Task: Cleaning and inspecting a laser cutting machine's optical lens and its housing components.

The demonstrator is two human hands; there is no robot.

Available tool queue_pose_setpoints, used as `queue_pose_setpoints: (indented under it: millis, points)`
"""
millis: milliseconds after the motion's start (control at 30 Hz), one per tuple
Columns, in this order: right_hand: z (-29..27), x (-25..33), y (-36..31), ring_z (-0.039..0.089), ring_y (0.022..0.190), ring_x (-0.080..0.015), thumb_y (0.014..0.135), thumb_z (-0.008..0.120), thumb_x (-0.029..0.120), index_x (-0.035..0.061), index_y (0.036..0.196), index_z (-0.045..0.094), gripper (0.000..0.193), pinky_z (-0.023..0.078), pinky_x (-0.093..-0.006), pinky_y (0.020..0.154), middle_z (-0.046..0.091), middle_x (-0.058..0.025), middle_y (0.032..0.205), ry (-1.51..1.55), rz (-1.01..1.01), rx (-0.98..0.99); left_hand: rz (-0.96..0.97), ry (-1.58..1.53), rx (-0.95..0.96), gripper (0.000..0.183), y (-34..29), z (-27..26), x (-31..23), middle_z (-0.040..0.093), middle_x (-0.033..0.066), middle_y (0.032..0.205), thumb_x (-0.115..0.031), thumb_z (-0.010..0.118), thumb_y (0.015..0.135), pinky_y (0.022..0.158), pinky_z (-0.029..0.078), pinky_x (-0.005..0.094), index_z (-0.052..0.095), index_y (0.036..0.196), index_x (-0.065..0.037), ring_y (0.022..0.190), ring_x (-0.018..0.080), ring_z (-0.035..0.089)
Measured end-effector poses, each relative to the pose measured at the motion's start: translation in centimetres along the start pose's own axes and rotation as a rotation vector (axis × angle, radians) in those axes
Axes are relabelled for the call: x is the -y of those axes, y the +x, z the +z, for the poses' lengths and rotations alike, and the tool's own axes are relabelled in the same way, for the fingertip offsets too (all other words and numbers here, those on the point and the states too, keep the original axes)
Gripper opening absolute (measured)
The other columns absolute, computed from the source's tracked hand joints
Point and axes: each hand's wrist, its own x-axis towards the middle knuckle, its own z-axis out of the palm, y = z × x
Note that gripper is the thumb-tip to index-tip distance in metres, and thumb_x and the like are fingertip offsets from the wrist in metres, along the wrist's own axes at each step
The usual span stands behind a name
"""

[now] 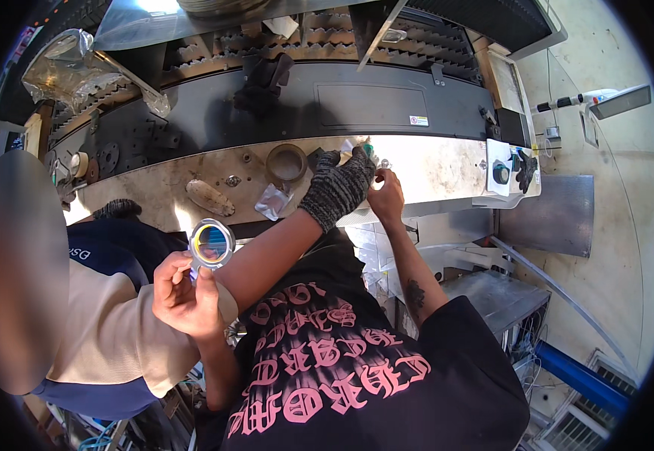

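My left hand (191, 297) is raised over the co-worker's sleeve. Between its thumb and fingers it pinches the edge of a lens in a round metal holder (212, 243), tilted with its glass showing. Farther off, my right hand (387, 197) is at the bench edge with its fingers curled together; what they hold, if anything, I cannot make out. Just beyond them lies a small metal part (385, 164). Beside my right hand, a co-worker's gloved hand (339, 180) reaches across, next to a white tissue (348, 147) and a small green thing (369, 149).
On the worn bench (447, 169) stand a tape roll (286, 163), a clear plastic bag (273, 201) and an oval pale piece (210, 197). Black gloves (264, 79) lie on the machine's dark panel (214, 101). The co-worker (109, 316) is close on my left.
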Motion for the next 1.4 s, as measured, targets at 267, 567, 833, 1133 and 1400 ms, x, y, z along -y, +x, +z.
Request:
queue_pose_setpoints:
  millis: [267,567,833,1133,1400]
  points:
    - [-0.7,-0.7,0.0,0.062,0.100,-0.0258,0.076,0.075,0.033,0.0081,0.104,0.064,0.039,0.051,-0.0408,0.084,0.065,-0.0065,0.100,-0.031,0.127,-0.024,0.020,0.006,0.017,0.028,0.1,1.1,0.0,0.065,0.0139,0.101,0.004,0.075,0.082,0.085,0.050,0.0280,0.059,0.105,0.005,0.091,0.0166,0.064]
    - [-0.3,-0.7,-0.5,0.064,0.097,-0.0264,0.077,0.076,0.033,0.0040,0.106,0.065,0.043,0.051,-0.0389,0.086,0.066,-0.0098,0.100,-0.007,0.071,-0.015,-0.011,0.002,0.071,0.027,0.5,1.8,0.2,0.065,0.0142,0.101,0.004,0.074,0.083,0.085,0.051,0.0283,0.059,0.106,0.005,0.090,0.0172,0.065]
    - [1.7,0.5,-0.2,0.063,0.094,-0.0267,0.078,0.076,0.030,0.0052,0.109,0.061,0.042,0.051,-0.0397,0.084,0.065,-0.0097,0.100,0.136,-0.028,0.167,-0.015,0.026,0.108,0.027,0.6,2.1,0.3,0.066,0.0145,0.100,0.004,0.074,0.083,0.085,0.051,0.0286,0.059,0.106,0.006,0.090,0.0177,0.065]
    - [5.1,1.6,-0.1,0.065,0.085,-0.0293,0.077,0.077,0.023,0.0035,0.112,0.059,0.044,0.052,-0.0406,0.079,0.066,-0.0137,0.093,0.383,-0.194,0.200,-0.021,0.048,0.122,0.027,1.1,2.4,0.5,0.066,0.0148,0.100,0.004,0.073,0.084,0.085,0.052,0.0289,0.059,0.107,0.006,0.090,0.0183,0.066]
    - [5.2,1.6,1.0,0.063,0.098,-0.0332,0.077,0.076,0.023,0.0032,0.112,0.058,0.044,0.051,-0.0433,0.087,0.064,-0.0173,0.105,0.254,-0.173,0.202,-0.031,0.070,0.106,0.026,0.9,2.2,0.3,0.066,0.0151,0.100,0.004,0.072,0.085,0.084,0.052,0.0292,0.058,0.108,0.006,0.090,0.0188,0.067]
